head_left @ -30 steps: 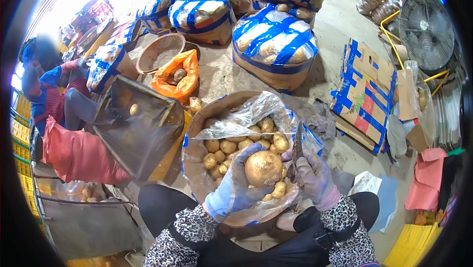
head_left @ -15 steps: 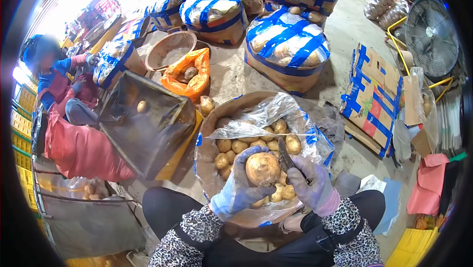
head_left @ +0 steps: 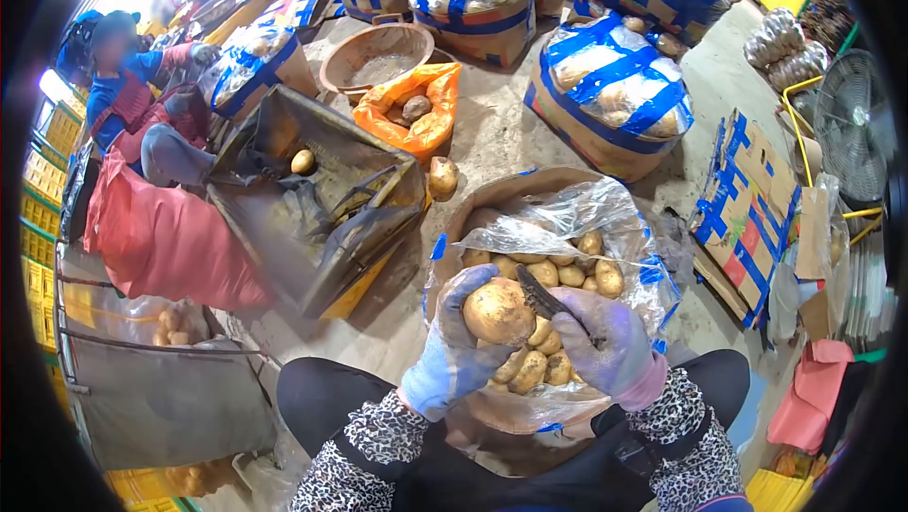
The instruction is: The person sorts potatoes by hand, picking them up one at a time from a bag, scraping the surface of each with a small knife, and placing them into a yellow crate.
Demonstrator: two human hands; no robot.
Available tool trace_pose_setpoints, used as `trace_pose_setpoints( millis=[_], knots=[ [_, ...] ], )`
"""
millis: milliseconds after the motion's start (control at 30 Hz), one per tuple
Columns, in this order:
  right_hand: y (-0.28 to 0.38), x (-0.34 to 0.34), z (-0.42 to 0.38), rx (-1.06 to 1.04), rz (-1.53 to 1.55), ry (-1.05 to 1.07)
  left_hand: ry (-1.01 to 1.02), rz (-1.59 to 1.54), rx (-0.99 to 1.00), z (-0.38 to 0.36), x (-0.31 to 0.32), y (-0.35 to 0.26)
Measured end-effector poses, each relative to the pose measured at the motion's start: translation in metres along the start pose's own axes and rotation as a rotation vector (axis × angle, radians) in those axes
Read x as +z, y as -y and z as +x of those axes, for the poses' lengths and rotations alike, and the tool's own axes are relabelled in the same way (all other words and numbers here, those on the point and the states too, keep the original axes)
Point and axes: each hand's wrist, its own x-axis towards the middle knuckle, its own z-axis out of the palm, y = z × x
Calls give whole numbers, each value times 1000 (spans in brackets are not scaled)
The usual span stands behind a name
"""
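My left hand [head_left: 446, 351], in a bluish work glove, is closed around a large round potato [head_left: 498, 312] with brown dirt on its skin. A dark, dirty knife [head_left: 542, 298] is gripped in my gloved right hand [head_left: 610, 347]. Its blade points up and to the left, close by the potato's right edge; whether it touches cannot be made out. Below both hands stands a round-sided cardboard box [head_left: 470, 202], lined with clear plastic [head_left: 577, 208]. Inside lie several smaller potatoes [head_left: 532, 370], partly hidden by my hands.
At left is a dark-lined crate [head_left: 378, 228] with one potato [head_left: 303, 162] in it. Behind it are an orange bag [head_left: 437, 138] and a basin [head_left: 336, 72]. Blue-taped boxes [head_left: 605, 124] stand ahead. Flattened cardboard [head_left: 747, 209] and a fan [head_left: 856, 124] are at right. A co-worker [head_left: 128, 86] sits far left.
The view has turned, so the surroundings sit farther right in the picture. The knife blade has tilted left over the potato's edge. Both hands keep their hold.
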Motion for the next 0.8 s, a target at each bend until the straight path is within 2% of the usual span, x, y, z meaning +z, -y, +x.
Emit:
trace_pose_setpoints(
  millis=[33,67,167,200,300,467,800],
  knots=[
    [-1,2,3,-35,-24,10,-16,-32,-45,-2,-4,0],
    [4,1,6,-55,-82,12,-66,-43,-9,-5,-7,5],
    [20,-17,13,300,104,370,-105,33,110,-6,-25,7],
    [21,-23,12,423,257,474,-96,48,131,-4,-33,7],
    [23,-30,13,731,464,674,-103,110,173,-3,-43,5],
    [26,-24,9,761,419,740,-81,136,173,-3,-42,5],
    [20,-27,-2,818,437,711,8,94,145,-2,-34,8]
  ],
)
